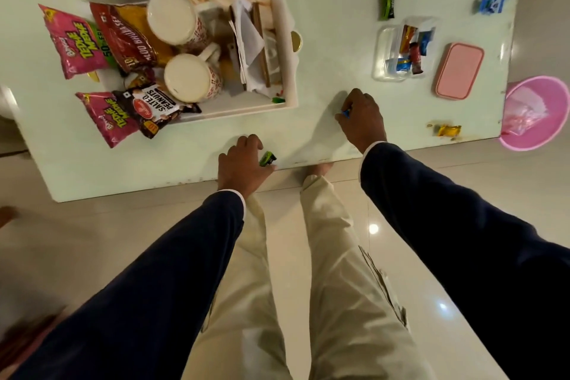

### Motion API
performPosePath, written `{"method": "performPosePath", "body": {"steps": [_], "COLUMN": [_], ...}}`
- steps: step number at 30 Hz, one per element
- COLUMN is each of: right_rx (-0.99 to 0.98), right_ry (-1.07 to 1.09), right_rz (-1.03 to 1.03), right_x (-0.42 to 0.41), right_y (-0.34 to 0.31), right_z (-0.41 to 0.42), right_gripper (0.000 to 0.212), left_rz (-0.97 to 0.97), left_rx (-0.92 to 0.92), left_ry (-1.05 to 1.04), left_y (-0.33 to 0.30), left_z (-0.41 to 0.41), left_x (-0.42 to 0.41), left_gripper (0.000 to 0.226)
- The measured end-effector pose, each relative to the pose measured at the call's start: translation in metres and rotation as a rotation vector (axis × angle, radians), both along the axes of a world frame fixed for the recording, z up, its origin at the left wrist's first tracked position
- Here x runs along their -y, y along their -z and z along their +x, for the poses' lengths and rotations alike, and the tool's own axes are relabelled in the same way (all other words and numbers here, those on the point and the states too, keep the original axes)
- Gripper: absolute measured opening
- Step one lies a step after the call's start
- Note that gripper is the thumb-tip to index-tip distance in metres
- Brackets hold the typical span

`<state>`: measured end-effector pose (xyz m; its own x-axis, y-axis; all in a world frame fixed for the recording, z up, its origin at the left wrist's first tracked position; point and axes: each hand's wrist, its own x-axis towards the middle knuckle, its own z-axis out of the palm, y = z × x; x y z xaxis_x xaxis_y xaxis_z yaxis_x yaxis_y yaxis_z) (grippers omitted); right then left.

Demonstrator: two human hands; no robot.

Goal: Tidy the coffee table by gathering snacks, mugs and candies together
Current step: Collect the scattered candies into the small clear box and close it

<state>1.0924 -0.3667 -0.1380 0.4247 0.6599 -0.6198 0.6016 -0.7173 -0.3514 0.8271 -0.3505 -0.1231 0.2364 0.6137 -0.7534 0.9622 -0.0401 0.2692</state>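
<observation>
Pinching a green candy [267, 159] at the coffee table [324, 133] near edge, the left hand [242, 163] grips; right hand [362, 117] clasps a blue candy [346, 113] on the tabletop.

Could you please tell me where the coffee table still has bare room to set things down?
Bare: the strip between the tray and the clear container, and the far edge beyond both. Crowded: the tray, packed with mugs and snack packets.

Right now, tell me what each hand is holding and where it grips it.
The left hand pinches a green candy by one end. The right hand closes over a blue candy; only its tip shows at the fingertips.
</observation>
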Motion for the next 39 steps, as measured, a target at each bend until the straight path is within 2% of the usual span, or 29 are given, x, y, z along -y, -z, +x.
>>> {"method": "performPosePath", "body": {"steps": [2,4,7,9,14,19,23,30,35,39], "right_rx": [-0.002,-0.003,-0.002,-0.029,-0.177,-0.363,-0.305,-0.166,-0.141,-0.132], "right_ry": [0.044,0.080,0.100,0.123,0.191,0.450,0.600,0.627,0.516,0.547], "right_rz": [-0.014,-0.012,0.001,-0.009,0.028,0.204,0.315,0.387,0.334,0.389], "right_x": [0.002,0.004,0.007,0.008,0.012,0.020,0.017,-0.011,-0.025,-0.030], "right_y": [0.001,0.001,-0.001,-0.003,-0.015,-0.042,-0.053,-0.048,-0.046,-0.053], "right_z": [0.002,0.002,0.004,0.008,0.025,0.053,0.094,0.146,0.155,0.161], "right_gripper": [0.025,0.020,0.020,0.021,0.018,0.033,0.024,0.021,0.021,0.014], "left_rz": [0.063,0.103,0.100,0.063,-0.145,-0.091,-0.009,0.187,0.196,0.254], "left_rx": [-0.014,-0.010,0.035,0.124,0.449,0.643,0.692,0.668,0.561,0.620], "left_ry": [0.037,0.080,0.073,-0.044,-0.500,-0.673,-0.550,-0.355,-0.318,-0.360], "left_y": [0.005,0.007,0.011,0.012,-0.007,-0.030,-0.035,-0.016,-0.002,-0.006], "left_z": [0.006,0.009,0.011,0.015,0.049,0.123,0.197,0.291,0.308,0.300], "left_x": [0.005,0.008,0.007,0.004,-0.014,-0.044,-0.068,-0.082,-0.079,-0.083], "left_gripper": [0.046,0.033,0.020,0.019,0.011,0.022,0.029,0.030,0.028,0.028]}}
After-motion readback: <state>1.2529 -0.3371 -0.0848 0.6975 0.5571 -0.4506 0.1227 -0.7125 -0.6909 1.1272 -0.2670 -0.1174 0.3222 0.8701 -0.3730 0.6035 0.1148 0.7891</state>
